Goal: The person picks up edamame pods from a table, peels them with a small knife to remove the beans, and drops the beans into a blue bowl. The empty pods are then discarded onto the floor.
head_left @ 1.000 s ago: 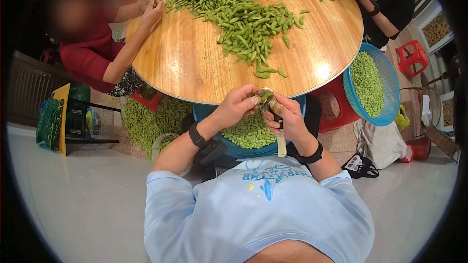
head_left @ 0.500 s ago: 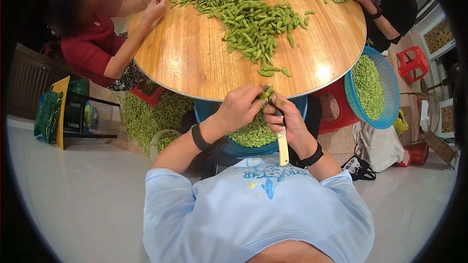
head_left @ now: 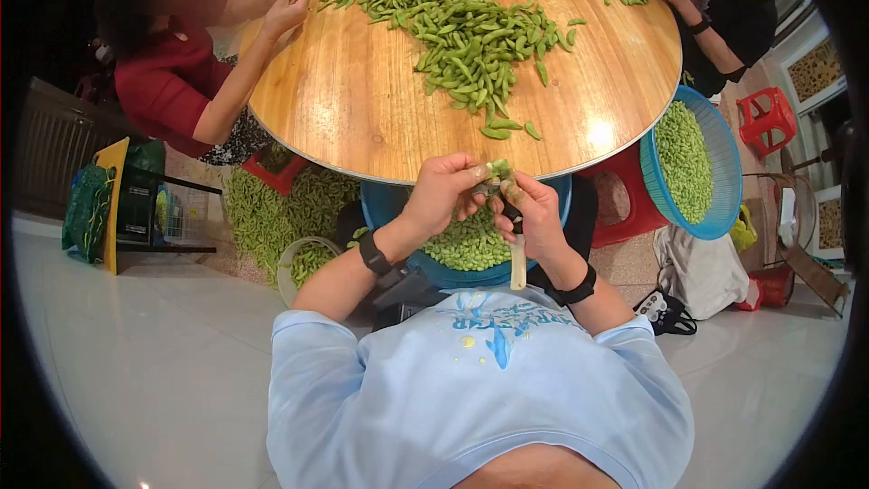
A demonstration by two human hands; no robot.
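My left hand [head_left: 441, 197] pinches a green soybean pod [head_left: 498, 167] just off the table's near edge. My right hand [head_left: 532, 210] is closed around a small knife [head_left: 518, 264], its cream-and-black handle pointing down toward my shirt. The right thumb and fingertips meet the pod as well; the knife's working end is mostly hidden between my hands. Beneath both hands, a blue basin [head_left: 380, 206] holds shelled green beans [head_left: 468, 246]. Just beyond my fingers, a few loose pods [head_left: 498, 129] lie at the tip of a large heap of pods [head_left: 480, 45].
The round wooden table [head_left: 353, 100] spans the front. A person in red [head_left: 167, 81] works at the left, another in black [head_left: 724, 18] at the right. A blue basket [head_left: 729, 177] of beans sits by a red stool [head_left: 625, 204]. Pods [head_left: 272, 217] cover the floor left.
My left hand has turned and opened its grip slightly around the pod, which now shows paler green. The knife handle has shifted up and slightly left.
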